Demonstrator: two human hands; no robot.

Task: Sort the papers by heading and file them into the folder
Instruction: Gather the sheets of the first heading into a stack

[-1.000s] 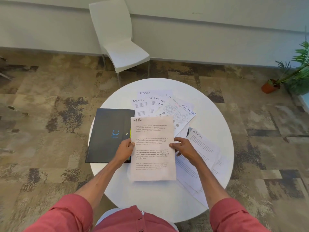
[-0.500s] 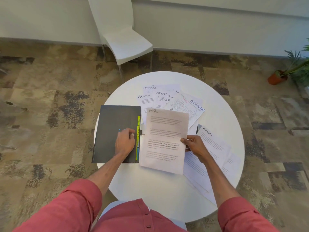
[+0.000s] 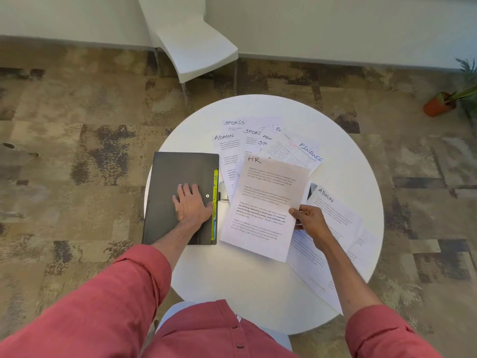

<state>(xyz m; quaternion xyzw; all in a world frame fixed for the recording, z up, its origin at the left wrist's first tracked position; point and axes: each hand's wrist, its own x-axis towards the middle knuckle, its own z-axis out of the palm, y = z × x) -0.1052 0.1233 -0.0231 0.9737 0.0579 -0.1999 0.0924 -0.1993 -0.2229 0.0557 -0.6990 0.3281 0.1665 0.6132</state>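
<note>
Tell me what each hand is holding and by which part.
The right hand pinches the HR paper at its right edge. The left hand holds nothing, lying flat on the black folder.

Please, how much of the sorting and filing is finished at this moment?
Done: nothing that shows; the folder lies closed under the flat left hand. In hand: the right hand pinches the HR sheet beside the folder. Left: SPORTS sheets, ADMIN sheets and a FINANCE sheet lie mixed on the table.
</note>
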